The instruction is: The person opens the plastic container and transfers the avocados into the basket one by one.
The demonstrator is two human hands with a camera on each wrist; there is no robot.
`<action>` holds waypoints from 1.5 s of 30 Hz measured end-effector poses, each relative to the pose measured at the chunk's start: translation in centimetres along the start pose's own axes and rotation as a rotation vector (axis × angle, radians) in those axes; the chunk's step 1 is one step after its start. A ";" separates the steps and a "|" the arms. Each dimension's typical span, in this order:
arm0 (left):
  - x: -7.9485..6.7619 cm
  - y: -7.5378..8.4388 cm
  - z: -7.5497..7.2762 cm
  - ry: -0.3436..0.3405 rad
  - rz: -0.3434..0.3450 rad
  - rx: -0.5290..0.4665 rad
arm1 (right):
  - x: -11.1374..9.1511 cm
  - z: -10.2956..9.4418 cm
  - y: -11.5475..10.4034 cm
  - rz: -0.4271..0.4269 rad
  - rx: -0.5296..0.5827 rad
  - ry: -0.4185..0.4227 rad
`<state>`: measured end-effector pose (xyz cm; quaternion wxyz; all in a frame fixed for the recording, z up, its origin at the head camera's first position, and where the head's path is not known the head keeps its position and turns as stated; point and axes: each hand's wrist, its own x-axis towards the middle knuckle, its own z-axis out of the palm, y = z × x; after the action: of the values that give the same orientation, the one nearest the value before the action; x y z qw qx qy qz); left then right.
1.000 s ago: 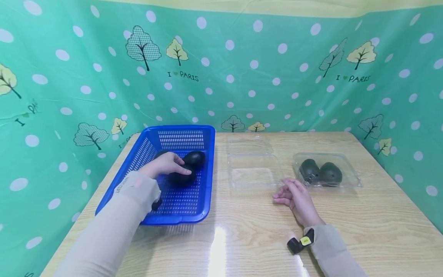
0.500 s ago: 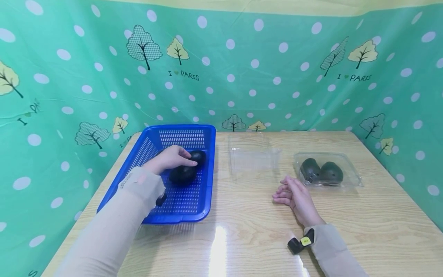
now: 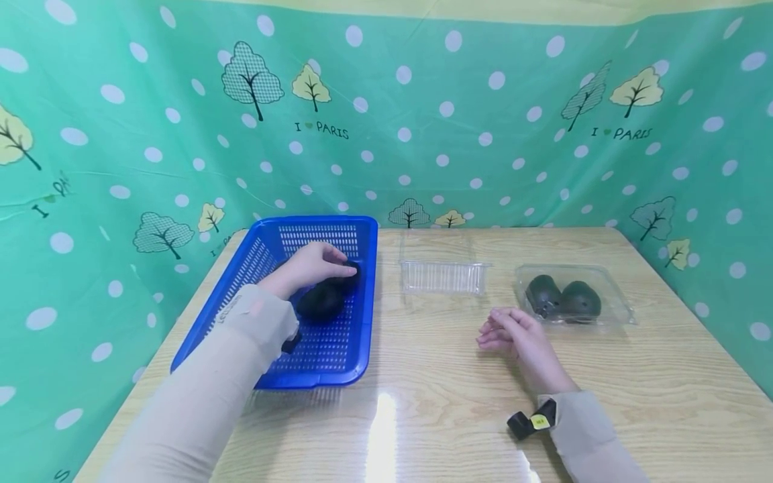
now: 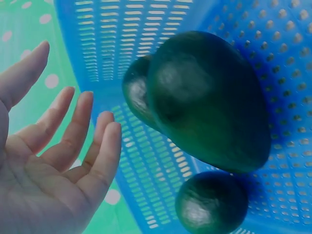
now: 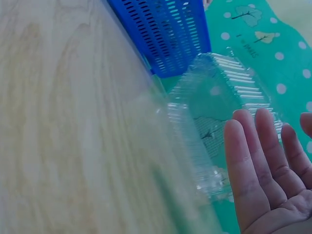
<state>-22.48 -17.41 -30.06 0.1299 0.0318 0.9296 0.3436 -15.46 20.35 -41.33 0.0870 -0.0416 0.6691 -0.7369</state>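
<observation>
My left hand (image 3: 314, 266) hovers inside the blue basket (image 3: 370, 315), fingers loosely bent over the avocados. In the left wrist view the left hand (image 4: 68, 161) holds nothing. A large dark green avocado (image 4: 209, 102) lies close by its fingertips, a smaller avocado (image 4: 211, 202) sits below, and another avocado (image 4: 136, 90) is partly hidden behind the large one. On the right, my right hand (image 3: 519, 335) is relaxed over the table with nothing in it. Just beyond it stands a clear hinged plastic container (image 3: 443, 276), its lid raised at the back; the right wrist view shows its ribbed wall.
At the right of the wooden table (image 3: 435, 376), a clear plastic box (image 3: 612, 305) holds two avocados (image 3: 580, 300). A green dotted curtain (image 3: 423, 100) hangs along the back and sides. The basket's high walls surround the left hand.
My left hand has moved back and right inside the basket, over the far avocado. The clear container's near part has shifted away from the right hand, which stays almost in place.
</observation>
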 end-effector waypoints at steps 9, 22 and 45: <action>0.1 1.7 0.2 0.063 0.028 -0.073 | -0.4 -0.4 -1.8 -0.128 -0.082 0.001; 0.8 4.5 1.2 0.089 0.078 -0.116 | -0.9 -3.0 -4.2 -0.256 -0.071 0.175; 1.3 9.9 4.1 -0.004 0.227 -0.145 | -0.6 -10.8 -6.1 -0.288 0.211 0.599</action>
<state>-22.95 -7.09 -26.91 0.0942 0.1279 0.8925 0.4221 -17.24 31.62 -36.38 -0.2142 0.0920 0.5723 -0.7862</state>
